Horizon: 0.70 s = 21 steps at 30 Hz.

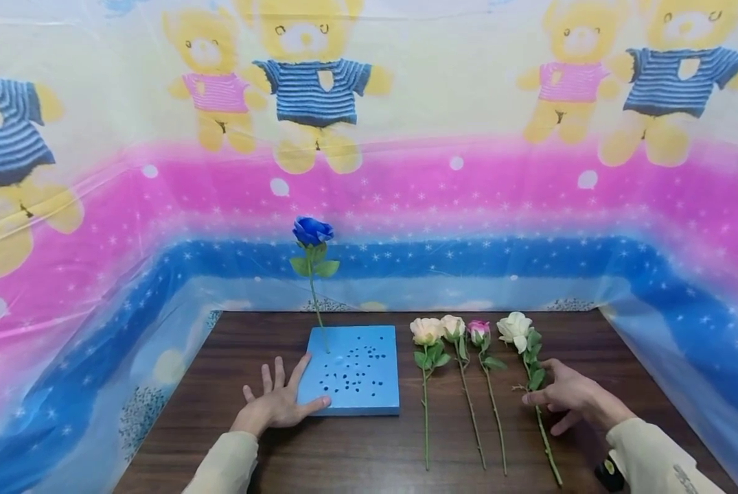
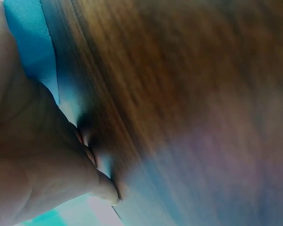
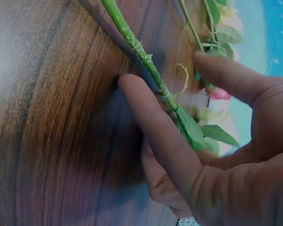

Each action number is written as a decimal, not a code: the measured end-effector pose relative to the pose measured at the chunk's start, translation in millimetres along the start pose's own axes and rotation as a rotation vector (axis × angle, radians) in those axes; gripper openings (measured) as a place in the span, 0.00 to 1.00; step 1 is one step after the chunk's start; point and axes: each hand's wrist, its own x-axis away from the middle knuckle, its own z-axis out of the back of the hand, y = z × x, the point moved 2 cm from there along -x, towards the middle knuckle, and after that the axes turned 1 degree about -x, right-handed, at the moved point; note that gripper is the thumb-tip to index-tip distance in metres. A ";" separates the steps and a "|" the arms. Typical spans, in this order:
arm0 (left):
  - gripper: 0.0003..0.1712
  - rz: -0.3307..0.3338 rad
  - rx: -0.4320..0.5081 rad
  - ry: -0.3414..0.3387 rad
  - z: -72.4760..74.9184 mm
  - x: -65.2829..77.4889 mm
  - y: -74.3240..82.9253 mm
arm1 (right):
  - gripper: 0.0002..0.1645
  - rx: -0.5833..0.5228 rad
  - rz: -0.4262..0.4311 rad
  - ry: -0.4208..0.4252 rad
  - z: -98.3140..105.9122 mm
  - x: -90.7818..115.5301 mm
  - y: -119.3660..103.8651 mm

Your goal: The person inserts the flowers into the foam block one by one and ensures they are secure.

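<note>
My left hand is spread at the left side of a light blue block dotted with dark holes, thumb and index finger over its edge. In the left wrist view a corner of the block shows beside the palm. A blue artificial rose stands upright in the block, its stem in a hole near the back left. On the right, my right hand reaches around the stem of a white rose lying on the table. In the right wrist view the thumb and fingers are parted, with the green stem between them.
Left of the white rose lie a pink rose, a small cream rose and a larger peach rose, stems toward me. The brown wooden table is backed by a bear-print curtain. A small black object is by the right sleeve.
</note>
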 end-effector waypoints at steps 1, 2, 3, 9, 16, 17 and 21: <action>0.69 0.000 0.000 0.000 -0.1 -0.1 0.1 | 0.68 0.004 -0.002 0.009 -0.7 0.1 -0.2; 0.69 0.000 -0.001 0.000 -0.1 -0.1 0.2 | 0.67 0.008 -0.006 0.017 -1.5 0.2 -0.4; 0.69 0.000 -0.001 -0.001 0.0 -0.1 0.3 | 0.65 0.013 -0.009 0.022 -2.2 0.1 -0.4; 0.69 -0.006 -0.006 0.009 2.7 -1.4 1.2 | 0.53 0.043 -0.004 0.063 -7.5 0.1 -0.8; 0.71 -0.002 0.021 -0.005 0.2 -5.6 -2.1 | 0.53 0.038 0.029 0.118 -14.2 2.1 -5.6; 0.72 -0.002 0.022 -0.007 -1.2 -6.7 -3.6 | 0.52 0.034 0.028 0.120 -14.4 1.8 -5.6; 0.74 -0.003 0.031 -0.017 -6.7 -11.4 -9.9 | 0.52 0.050 0.039 0.098 -14.2 1.6 -1.7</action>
